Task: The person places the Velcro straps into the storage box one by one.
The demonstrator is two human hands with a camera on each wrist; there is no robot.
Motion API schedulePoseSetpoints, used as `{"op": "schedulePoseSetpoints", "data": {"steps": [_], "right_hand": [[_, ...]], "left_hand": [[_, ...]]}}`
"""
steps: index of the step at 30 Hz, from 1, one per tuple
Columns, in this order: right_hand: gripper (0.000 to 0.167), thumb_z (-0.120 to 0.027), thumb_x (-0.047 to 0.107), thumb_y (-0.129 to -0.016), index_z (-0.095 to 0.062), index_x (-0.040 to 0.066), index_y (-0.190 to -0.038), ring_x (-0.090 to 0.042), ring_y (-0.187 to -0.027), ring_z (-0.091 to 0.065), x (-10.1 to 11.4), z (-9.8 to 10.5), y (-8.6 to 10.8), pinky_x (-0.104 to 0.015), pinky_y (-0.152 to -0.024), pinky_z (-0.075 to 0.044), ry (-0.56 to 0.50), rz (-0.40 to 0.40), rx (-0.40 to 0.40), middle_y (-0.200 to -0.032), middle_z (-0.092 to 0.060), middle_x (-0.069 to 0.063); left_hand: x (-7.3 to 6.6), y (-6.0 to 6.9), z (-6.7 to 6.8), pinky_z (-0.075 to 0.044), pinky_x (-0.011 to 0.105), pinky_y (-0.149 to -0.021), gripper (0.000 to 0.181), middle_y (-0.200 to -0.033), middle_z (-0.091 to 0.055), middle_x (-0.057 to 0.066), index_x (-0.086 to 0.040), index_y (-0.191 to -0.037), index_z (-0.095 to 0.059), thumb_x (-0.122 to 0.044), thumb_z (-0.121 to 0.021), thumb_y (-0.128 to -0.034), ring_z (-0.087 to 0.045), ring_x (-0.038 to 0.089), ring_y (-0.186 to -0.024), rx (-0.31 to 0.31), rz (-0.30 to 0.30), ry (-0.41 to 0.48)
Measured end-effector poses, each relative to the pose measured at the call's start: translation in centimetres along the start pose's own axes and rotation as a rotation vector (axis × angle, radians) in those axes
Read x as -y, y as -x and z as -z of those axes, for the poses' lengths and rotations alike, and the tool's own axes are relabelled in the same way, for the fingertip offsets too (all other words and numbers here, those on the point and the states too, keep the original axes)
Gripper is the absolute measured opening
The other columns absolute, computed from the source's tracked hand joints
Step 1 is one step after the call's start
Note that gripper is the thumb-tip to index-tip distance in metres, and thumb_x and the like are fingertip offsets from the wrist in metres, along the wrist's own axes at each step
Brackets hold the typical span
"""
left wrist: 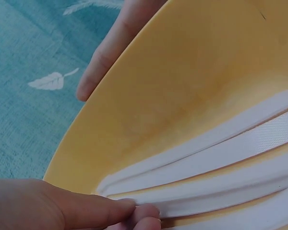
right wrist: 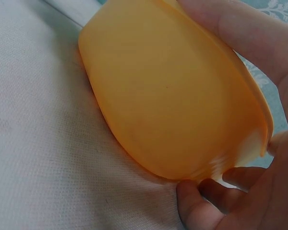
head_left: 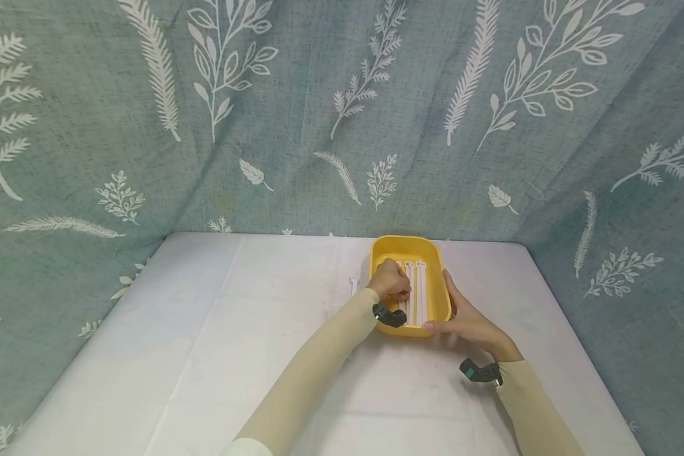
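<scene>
A yellow plastic bin (head_left: 408,240) stands on the table, with several long white strips (head_left: 422,291) lying lengthwise in it. Inside the bin, my left hand (head_left: 391,279) pinches one white strip (left wrist: 201,189) near its end, between thumb and fingertips. At the bin's right side, my right hand (head_left: 472,324) grips the wall. Its thumb lies along the rim and its fingers curl under the bin's outer side (right wrist: 168,91). In the head view, my left hand hides part of the strips.
Another small white piece (head_left: 354,285) lies on the white tablecloth (head_left: 251,329), left of the bin. A patterned blue-green curtain (head_left: 308,114) hangs behind the table and along both sides. Dark bands sit on both wrists.
</scene>
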State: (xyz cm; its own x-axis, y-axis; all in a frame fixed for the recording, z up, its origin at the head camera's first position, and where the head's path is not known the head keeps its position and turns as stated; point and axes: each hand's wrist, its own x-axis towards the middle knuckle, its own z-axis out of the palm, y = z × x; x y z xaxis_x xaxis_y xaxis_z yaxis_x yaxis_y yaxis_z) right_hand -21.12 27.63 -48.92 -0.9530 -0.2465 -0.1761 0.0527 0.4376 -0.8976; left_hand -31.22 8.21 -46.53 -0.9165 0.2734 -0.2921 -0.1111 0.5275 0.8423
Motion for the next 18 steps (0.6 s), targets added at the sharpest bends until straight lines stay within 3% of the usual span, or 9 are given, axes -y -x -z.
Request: {"op": "schedulePoseSetpoints", "data": {"steps": [12, 18], "right_hand": [[0.134, -0.087, 0.035, -0.082, 0.020, 0.034, -0.163, -0.039, -0.163, -0.001, 0.4, -0.1, 0.2, -0.073, -0.127, -0.004, -0.002, -0.001, -0.001, -0.177, 0.005, -0.007], [0.135, -0.088, 0.036, -0.082, 0.020, 0.034, -0.163, -0.039, -0.163, 0.000, 0.4, -0.1, 0.4, -0.073, -0.127, -0.004, 0.004, -0.009, -0.003, -0.177, 0.006, -0.007]], "left_hand": [[-0.3, 0.8, 0.5, -0.049, 0.017, -0.043, 0.015, -0.057, -0.062, 0.006, 0.002, -0.071, -0.071, 0.006, -0.070, -0.0851, -0.059, 0.013, -0.047, -0.010, -0.005, -0.023], [-0.5, 1.3, 0.7, -0.057, 0.021, -0.049, 0.015, -0.058, -0.065, 0.005, 0.001, -0.071, -0.073, 0.004, -0.068, -0.0853, -0.067, 0.016, -0.051, -0.021, -0.044, -0.034]]}}
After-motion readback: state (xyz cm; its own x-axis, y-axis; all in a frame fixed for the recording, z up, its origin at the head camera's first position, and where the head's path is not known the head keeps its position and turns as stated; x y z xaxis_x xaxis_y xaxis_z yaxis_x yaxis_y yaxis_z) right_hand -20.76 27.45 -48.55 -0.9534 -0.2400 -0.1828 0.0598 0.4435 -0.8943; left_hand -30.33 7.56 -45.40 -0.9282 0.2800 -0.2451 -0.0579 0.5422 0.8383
